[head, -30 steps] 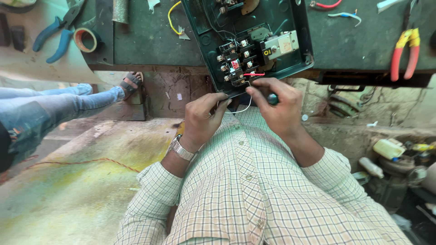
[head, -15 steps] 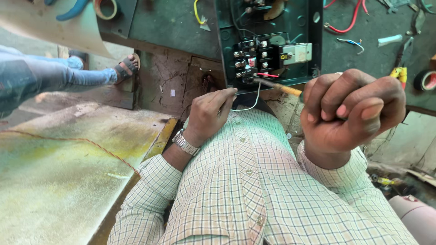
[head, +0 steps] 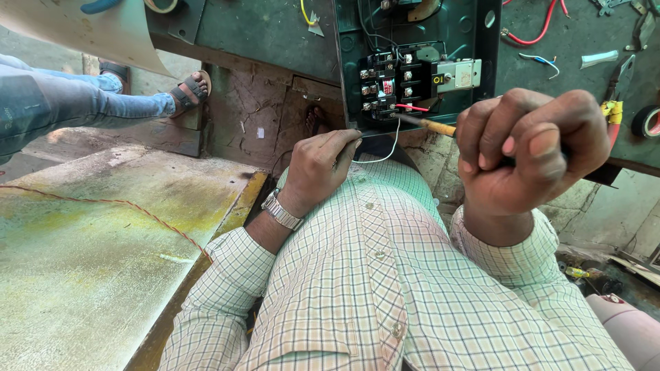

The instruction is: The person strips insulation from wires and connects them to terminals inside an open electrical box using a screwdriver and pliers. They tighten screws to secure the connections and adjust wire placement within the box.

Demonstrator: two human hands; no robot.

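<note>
Gripping the screwdriver point(head: 430, 126) in a closed right hand point(head: 529, 148), left hand point(head: 323, 165) pinching the white wire point(head: 386, 148), its tip at ten o'clock could slip off the contactor point(head: 395, 86).

my shirt point(head: 385, 288) was pale green, checked with thin brown and blue lines. the watch point(head: 282, 209) on my left wrist was silver. above it, the box point(head: 419, 62) was dark green, its contactor point(head: 385, 86) black with a red patch, beside a cream block point(head: 457, 74) bearing a yellow dot. from the contactor ran a white wire point(head: 392, 148) and a red wire point(head: 411, 107). the screwdriver point(head: 433, 126) near it showed a yellow-orange neck. left of the box, someone's jeans point(head: 75, 103) were faded blue. right of it lay red cable point(head: 536, 31).
</note>
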